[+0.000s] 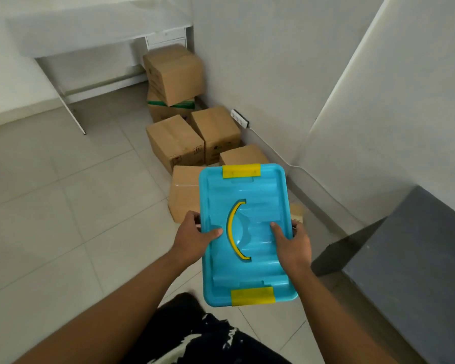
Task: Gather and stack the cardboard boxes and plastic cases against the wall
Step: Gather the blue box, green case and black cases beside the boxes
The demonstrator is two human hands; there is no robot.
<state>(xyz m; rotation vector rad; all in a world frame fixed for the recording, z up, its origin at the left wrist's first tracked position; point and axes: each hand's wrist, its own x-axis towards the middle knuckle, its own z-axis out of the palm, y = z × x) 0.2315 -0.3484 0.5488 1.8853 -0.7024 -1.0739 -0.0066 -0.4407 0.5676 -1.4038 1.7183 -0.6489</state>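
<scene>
A person holds a blue plastic case (258, 195) clear of the floor, the left grip (195, 237) and right grip (290, 243) each clamped on a long side, thumbs pressed on the lid. The case's long axis points straight ahead, its far end over the nearest cardboard box (184, 198). The wall (273, 74) lies to the right, nearer the right grip, so the set-down likely runs forward and rightward.

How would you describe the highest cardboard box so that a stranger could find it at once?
Start at the white desk at the far wall. Beside its drawers, a row of cardboard boxes runs along the right wall. The highest box is at the far end: it alone sits tilted on a second box with green bands.
</scene>
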